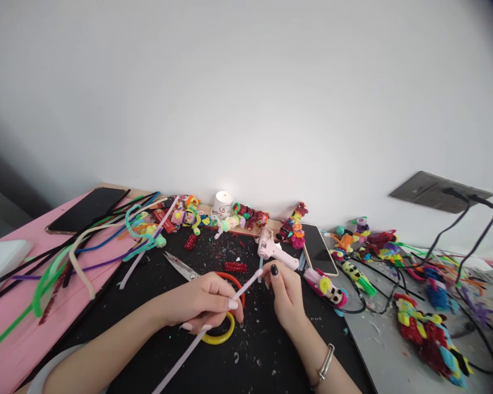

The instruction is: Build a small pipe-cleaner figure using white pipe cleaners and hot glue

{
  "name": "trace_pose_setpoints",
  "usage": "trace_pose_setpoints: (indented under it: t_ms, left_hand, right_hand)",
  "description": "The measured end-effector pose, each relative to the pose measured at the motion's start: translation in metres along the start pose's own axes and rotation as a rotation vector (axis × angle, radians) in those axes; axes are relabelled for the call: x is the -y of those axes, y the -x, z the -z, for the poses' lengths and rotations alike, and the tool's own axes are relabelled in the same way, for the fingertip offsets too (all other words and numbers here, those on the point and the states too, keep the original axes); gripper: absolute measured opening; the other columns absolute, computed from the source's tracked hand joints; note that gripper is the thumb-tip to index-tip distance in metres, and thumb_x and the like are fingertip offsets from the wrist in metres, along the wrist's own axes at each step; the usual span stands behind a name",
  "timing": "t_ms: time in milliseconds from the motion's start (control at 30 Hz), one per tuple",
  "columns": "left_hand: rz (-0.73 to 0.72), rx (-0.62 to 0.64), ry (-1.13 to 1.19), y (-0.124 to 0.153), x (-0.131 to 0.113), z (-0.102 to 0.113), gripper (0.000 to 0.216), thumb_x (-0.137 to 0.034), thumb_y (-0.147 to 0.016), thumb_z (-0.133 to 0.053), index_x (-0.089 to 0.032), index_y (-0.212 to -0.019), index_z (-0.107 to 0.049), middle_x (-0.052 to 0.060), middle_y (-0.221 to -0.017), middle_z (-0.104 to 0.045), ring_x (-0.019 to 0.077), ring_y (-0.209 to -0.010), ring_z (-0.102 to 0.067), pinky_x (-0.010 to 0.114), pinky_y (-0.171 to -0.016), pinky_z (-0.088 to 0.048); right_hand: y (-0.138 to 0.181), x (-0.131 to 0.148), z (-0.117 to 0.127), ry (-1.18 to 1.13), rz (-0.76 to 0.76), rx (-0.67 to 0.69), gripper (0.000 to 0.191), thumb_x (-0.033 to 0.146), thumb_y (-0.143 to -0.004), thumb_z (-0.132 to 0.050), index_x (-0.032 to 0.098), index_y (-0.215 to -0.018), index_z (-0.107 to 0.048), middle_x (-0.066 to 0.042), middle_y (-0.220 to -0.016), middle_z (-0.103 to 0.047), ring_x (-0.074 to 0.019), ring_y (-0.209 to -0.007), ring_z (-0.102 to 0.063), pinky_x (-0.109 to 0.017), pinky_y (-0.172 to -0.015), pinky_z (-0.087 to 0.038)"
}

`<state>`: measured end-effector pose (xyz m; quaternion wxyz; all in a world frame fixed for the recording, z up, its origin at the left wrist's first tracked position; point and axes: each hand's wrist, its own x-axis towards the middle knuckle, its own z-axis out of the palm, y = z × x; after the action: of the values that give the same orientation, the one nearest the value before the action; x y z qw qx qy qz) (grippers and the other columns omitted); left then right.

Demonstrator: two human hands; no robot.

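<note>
A pale lilac pipe cleaner (183, 358) runs slantwise through the fingers of my left hand (207, 301), which pinches it above the scissors. Its upper end bends over at the fingertips of my right hand (285, 293). The right fingers are curled closed around that tip, and one dark nail shows; the exact grip is partly hidden. Beneath my left hand lie scissors (217, 338) with red and yellow handles, blades pointing up and left. Just beyond my right hand rests a pink glue gun (276, 250), its nozzle hidden. A red glittery roll (235, 267) lies between the hands.
Loose pipe cleaners (72, 257) and a black phone (88, 209) lie at the left on a pink board (8, 328). A white paper cup (222, 203) and several pipe-cleaner dolls (293, 224) line the wall. At the right are another phone (320, 249), more dolls, and cables plugged into an outlet (429, 190).
</note>
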<state>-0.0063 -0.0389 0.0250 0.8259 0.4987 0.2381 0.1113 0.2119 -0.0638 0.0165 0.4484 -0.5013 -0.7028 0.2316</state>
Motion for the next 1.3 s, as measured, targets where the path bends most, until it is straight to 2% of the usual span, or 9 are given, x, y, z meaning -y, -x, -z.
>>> trace_pose_setpoints:
  t_ms: [133,233,400,533,733,1300]
  left_hand:
    - [0.063,0.049,-0.024,0.0,0.001,0.001,0.024,-0.033,-0.083,-0.059,-0.011,-0.083,-0.069,-0.006,-0.041,-0.049,0.0023,-0.024,-0.027,0.015,-0.026,-0.019]
    - [0.074,0.072,-0.03,-0.001,0.001,0.001,0.025,-0.033,-0.084,-0.058,-0.01,-0.083,-0.069,-0.006,-0.042,-0.049,0.0024,-0.023,-0.027,0.015,-0.025,-0.019]
    - [0.076,0.081,-0.026,-0.001,0.001,0.0,0.025,-0.034,-0.084,-0.058,-0.01,-0.084,-0.069,-0.006,-0.042,-0.05,0.0025,-0.023,-0.028,0.015,-0.025,-0.019]
    - [0.087,0.089,-0.022,-0.001,0.001,0.0,0.024,-0.032,-0.084,-0.058,-0.01,-0.083,-0.07,-0.006,-0.042,-0.049,0.0024,-0.023,-0.028,0.015,-0.025,-0.019]
    - [0.07,0.097,-0.021,-0.001,0.001,0.0,0.024,-0.031,-0.084,-0.058,-0.011,-0.083,-0.07,-0.007,-0.042,-0.049,0.0024,-0.023,-0.028,0.015,-0.024,-0.019]
    - [0.068,0.07,-0.054,-0.002,0.003,0.0,0.027,-0.035,-0.085,-0.057,-0.011,-0.084,-0.07,-0.006,-0.043,-0.05,0.0021,-0.023,-0.028,0.015,-0.025,-0.019]
  right_hand:
    - [0.006,0.004,-0.012,-0.247,-0.092,0.065,0.054,0.043,-0.097,-0.029,0.018,-0.06,-0.058,0.001,-0.054,-0.045,-0.0129,-0.049,-0.04,-0.026,-0.049,-0.029]
    - [0.005,0.004,-0.014,-0.274,-0.11,0.102,0.055,0.045,-0.097,-0.032,0.018,-0.054,-0.053,0.002,-0.05,-0.043,-0.0114,-0.047,-0.037,-0.026,-0.048,-0.027]
    - [0.005,0.005,-0.014,-0.289,-0.124,0.152,0.055,0.046,-0.096,-0.034,0.017,-0.055,-0.057,0.001,-0.053,-0.045,-0.0111,-0.048,-0.037,-0.025,-0.048,-0.027]
    - [0.006,0.005,-0.015,-0.365,-0.161,0.11,0.054,0.048,-0.095,-0.035,0.016,-0.059,-0.061,0.001,-0.051,-0.045,-0.0111,-0.047,-0.035,-0.025,-0.046,-0.025]
    - [0.004,0.009,-0.015,-0.38,-0.167,0.128,0.055,0.049,-0.093,-0.038,0.017,-0.054,-0.06,0.002,-0.048,-0.043,-0.0105,-0.045,-0.033,-0.025,-0.046,-0.025]
    - [0.005,0.007,-0.014,-0.258,-0.128,0.157,0.051,0.046,-0.095,-0.035,0.018,-0.057,-0.054,0.001,-0.052,-0.046,-0.0115,-0.048,-0.039,-0.024,-0.048,-0.03]
